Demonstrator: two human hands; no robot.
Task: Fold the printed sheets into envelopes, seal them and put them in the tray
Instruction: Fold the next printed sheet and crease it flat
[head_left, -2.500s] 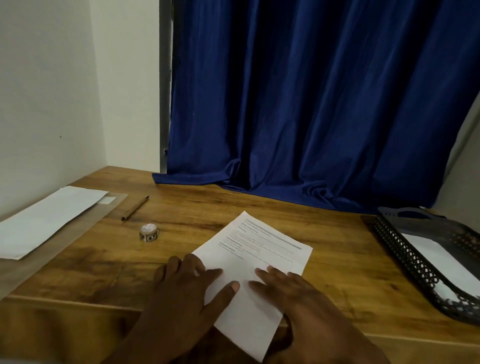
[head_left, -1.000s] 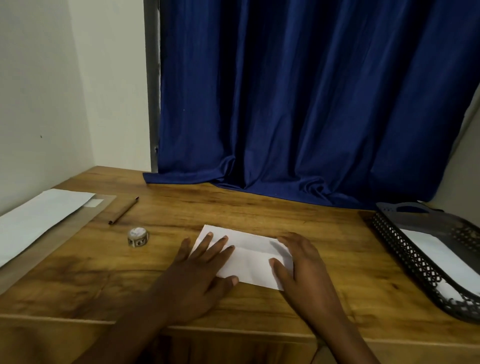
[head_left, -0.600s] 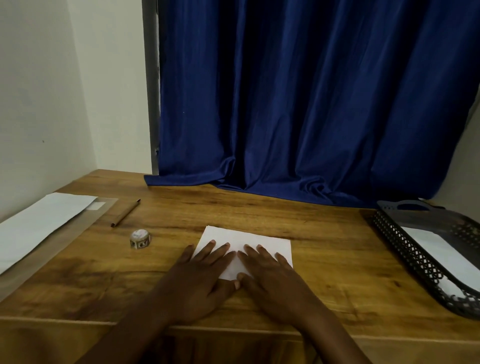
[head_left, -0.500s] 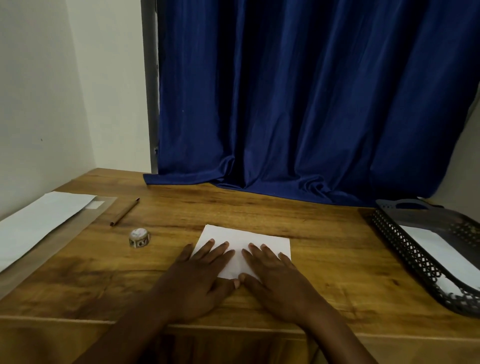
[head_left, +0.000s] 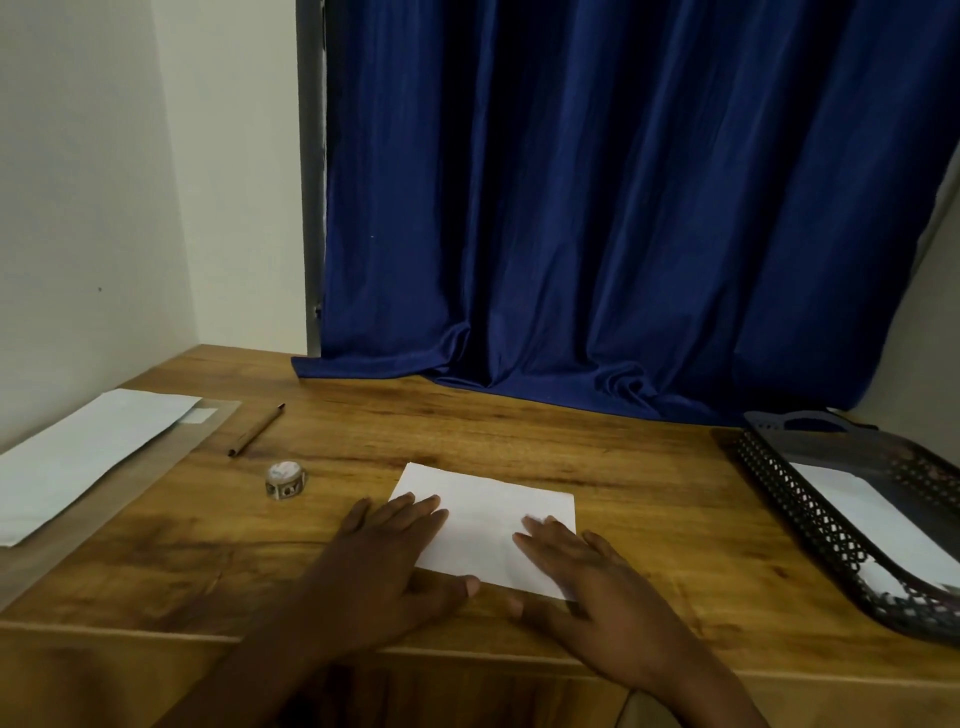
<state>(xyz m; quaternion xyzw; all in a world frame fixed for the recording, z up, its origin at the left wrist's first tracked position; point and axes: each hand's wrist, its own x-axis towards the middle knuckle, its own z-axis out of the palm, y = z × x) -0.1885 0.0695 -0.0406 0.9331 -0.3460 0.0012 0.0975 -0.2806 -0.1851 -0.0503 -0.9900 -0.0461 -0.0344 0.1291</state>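
Folded sheet (head_left: 493, 530) lies flat near the front edge of the wooden worktop (head_left: 519, 441). Both hands press it with straight fingers, gripping nothing: left hand (head_left: 384, 566) on its left end, right hand (head_left: 587, 587) on its right. Black mesh tray (head_left: 810, 525) at far right holds white paper.

Wooden desk (head_left: 519, 431) with warm grain, deep blue curtain (head_left: 597, 208) hanging in folds with its hem pooled on the desk's far edge, pale plain walls (head_left: 93, 182) left and right, grey frame (head_left: 310, 171) beside the curtain, dim light
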